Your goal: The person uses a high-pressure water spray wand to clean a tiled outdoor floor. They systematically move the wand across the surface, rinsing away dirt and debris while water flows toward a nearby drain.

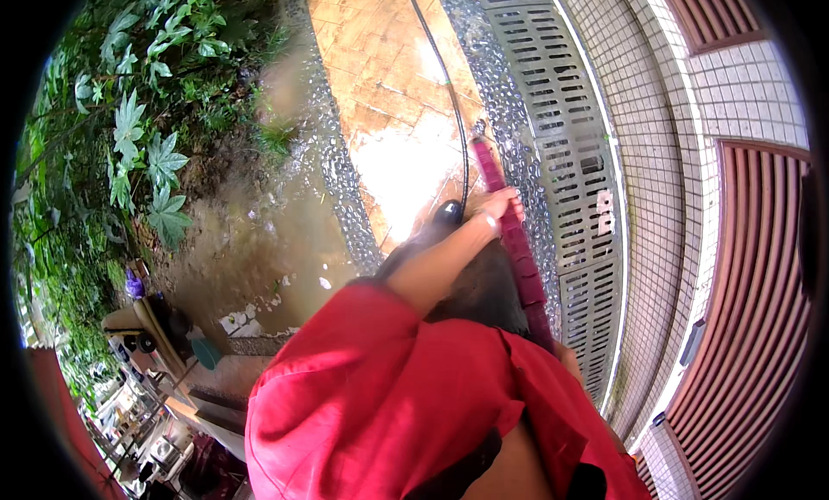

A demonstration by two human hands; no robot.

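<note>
A long maroon tube (520, 254) with banded sections slants across the wet ground in front of me; its exact kind is unclear. My left hand (500, 206) is closed around it partway along, and a pale band shows at that wrist. Beyond the hand, the tube's dark far tip (478, 139) sits close to the paving's right edge. Most of my right hand (568, 359) is hidden by the red shirt (382, 396). It is beside the tube's near end, and its fingers cannot be made out.
A black hose (432, 43) runs along the orange paving (350, 53), passing a shiny black boot toe (449, 210). Pebbled strips border the paving. Right are drain grates (550, 98) and tiled steps (647, 111). Left are muddy water (259, 273), plants (167, 160) and cluttered items (162, 448).
</note>
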